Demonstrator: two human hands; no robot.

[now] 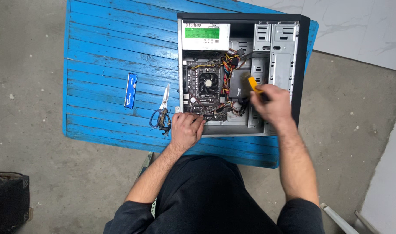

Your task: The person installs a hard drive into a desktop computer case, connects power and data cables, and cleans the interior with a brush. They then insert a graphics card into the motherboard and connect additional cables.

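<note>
Head cam, looking straight down: my left hand rests on the near-left corner of the open PC case, fingers curled down over the sheet-metal rim & touching the motherboard edge; holding nothing that I can see, more a loose fist than spread. My right hand is closed round a yellow-handled tool, prob a screwdriver; tip hidden, handle angled up-left, right above the dark rectangular drive in the middle of the case.

Case lies flat on its side, side panel off, grey stamped metal w/ black outer edges. Inside: power supply w/ a white & green label in the far-left corner, round black cooler fan on the board, a tangle of red/yellow/black cables between board & drive, perforated metal drive bays on the right, bays look vacant.

Case sits on a blue table of painted wood slats, paint worn & scuffed. Case right side reaches the table's right edge; left half of the tabletop is mostly free. There, well apart from the case: a blue RAM stick; nearer the case, scissors w/ blue handles, just beside my left hand.

Floor is rough grey concrete; pale marble-look tiles far right; black bag at lower left
</note>
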